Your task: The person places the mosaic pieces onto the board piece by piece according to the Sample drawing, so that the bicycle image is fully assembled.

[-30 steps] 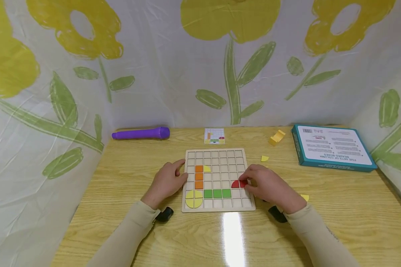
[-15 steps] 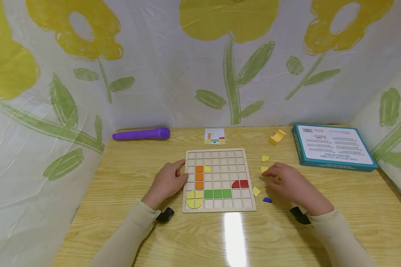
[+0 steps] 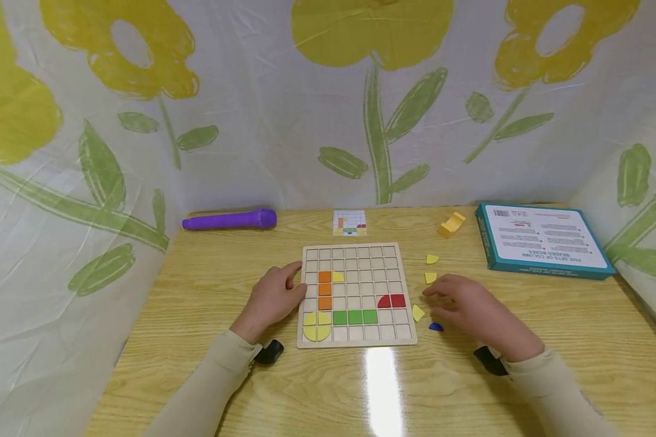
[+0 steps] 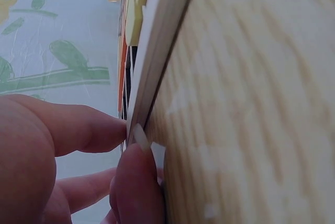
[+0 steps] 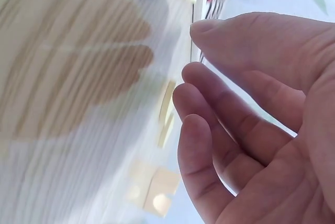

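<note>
A wooden grid board (image 3: pixel 367 263) holds orange squares (image 3: pixel 325 289), green squares (image 3: pixel 355 317), yellow quarter-circles (image 3: pixel 317 326) and two red pieces (image 3: pixel 390 301). My left hand (image 3: pixel 273 298) grips the board's left edge between thumb and fingers. My right hand (image 3: pixel 470 311) hovers beyond the board's right side, its fingers bent loosely with nothing between them in the right wrist view. Near its fingertips lie a yellow square (image 3: pixel 430 278), a yellow quarter-circle (image 3: pixel 418 313) and a blue half-circle (image 3: pixel 435 327). Another yellow quarter-circle (image 3: pixel 432 259) lies farther back.
Behind the board lies a small pattern card (image 3: pixel 350 223). A purple microphone-shaped stick (image 3: pixel 229 220) is at the back left. An orange-yellow holder (image 3: pixel 451 225) and a teal box (image 3: pixel 546 241) stand at the back right, before a flowered cloth wall (image 3: pixel 251 121).
My right hand has let go of the red square, now in the grid beside the red quarter-circle, and moved right to the loose pieces. The left hand has stayed at the board's edge.
</note>
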`<move>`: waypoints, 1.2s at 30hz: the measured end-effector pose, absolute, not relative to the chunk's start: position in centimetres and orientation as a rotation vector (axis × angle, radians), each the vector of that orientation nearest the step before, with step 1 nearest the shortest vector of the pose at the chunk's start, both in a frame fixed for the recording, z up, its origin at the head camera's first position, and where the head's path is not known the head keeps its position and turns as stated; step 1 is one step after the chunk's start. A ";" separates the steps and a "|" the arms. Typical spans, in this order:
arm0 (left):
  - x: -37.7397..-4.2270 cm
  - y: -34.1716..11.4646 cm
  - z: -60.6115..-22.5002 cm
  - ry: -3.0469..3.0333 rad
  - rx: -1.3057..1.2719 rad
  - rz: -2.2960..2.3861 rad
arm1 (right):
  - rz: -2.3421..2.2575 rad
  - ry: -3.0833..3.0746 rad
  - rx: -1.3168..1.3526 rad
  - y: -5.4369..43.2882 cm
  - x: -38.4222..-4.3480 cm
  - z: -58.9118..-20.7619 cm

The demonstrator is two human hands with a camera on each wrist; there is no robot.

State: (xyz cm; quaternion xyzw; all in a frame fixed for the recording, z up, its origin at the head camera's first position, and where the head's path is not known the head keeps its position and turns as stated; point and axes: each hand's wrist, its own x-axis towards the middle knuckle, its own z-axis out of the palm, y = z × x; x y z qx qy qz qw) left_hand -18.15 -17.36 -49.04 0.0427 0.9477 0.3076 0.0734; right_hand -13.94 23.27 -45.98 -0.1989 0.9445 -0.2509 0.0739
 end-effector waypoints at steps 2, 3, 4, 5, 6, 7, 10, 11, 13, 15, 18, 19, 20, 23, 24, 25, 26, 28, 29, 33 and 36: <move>-18.2 -17.4 -49.0 2.844 0.127 0.922 | -0.751 2.827 -0.625 22.7 -13.9 -46.1; -18.2 -17.4 -49.0 2.844 0.127 0.918 | -0.748 2.824 -0.639 22.4 -13.9 -46.2; -18.2 -17.4 -49.0 2.845 0.128 0.915 | -0.744 2.823 -0.653 22.1 -13.9 -46.2; -18.2 -17.4 -49.0 2.846 0.129 0.910 | -0.740 2.821 -0.666 21.9 -13.9 -46.3; -18.2 -17.4 -49.0 2.847 0.130 0.907 | -0.736 2.819 -0.671 21.7 -13.9 -46.3; -18.2 -17.4 -49.0 2.846 0.132 0.907 | -0.733 2.818 -0.677 21.5 -13.8 -46.3; -18.2 -17.3 -49.0 2.848 0.133 0.906 | -0.715 2.821 -0.690 21.0 -13.7 -46.4; -18.2 -17.4 -49.0 2.848 0.132 0.907 | -0.708 2.824 -0.696 20.9 -13.7 -46.5; -18.2 -17.4 -49.0 2.848 0.131 0.911 | -0.697 2.830 -0.712 20.7 -13.6 -46.6; -18.2 -17.4 -49.1 2.849 0.131 0.914 | -0.688 2.837 -0.724 20.6 -13.6 -46.7; -18.1 -17.4 -49.1 2.848 0.131 0.917 | -0.683 2.842 -0.728 20.6 -13.5 -46.9; -18.1 -17.4 -49.1 2.847 0.132 0.918 | -0.683 2.842 -0.727 20.6 -13.5 -46.9; -18.1 -17.4 -49.1 2.847 0.132 0.919 | -0.683 2.842 -0.723 20.6 -13.5 -46.9; -18.1 -17.4 -49.1 2.846 0.135 0.922 | -0.680 2.837 -0.704 20.7 -13.4 -47.0; -18.1 -17.4 -49.1 2.846 0.136 0.922 | -0.676 2.837 -0.695 20.7 -13.4 -47.0; -18.1 -17.4 -49.1 2.847 0.137 0.921 | -0.672 2.835 -0.686 20.8 -13.4 -47.0; -18.1 -17.4 -49.1 2.848 0.137 0.919 | -0.670 2.833 -0.677 20.9 -13.4 -46.9; -18.1 -17.4 -49.0 2.850 0.139 0.915 | -0.669 2.826 -0.668 21.0 -13.3 -46.9; -18.1 -17.4 -49.0 2.850 0.137 0.914 | -0.668 2.822 -0.664 21.0 -13.4 -46.9; -18.1 -17.4 -49.0 2.847 0.133 0.914 | -0.663 2.816 -0.668 21.2 -13.4 -46.8; -18.1 -17.3 -48.9 2.847 0.135 0.914 | -0.655 2.817 -0.676 21.3 -13.4 -46.7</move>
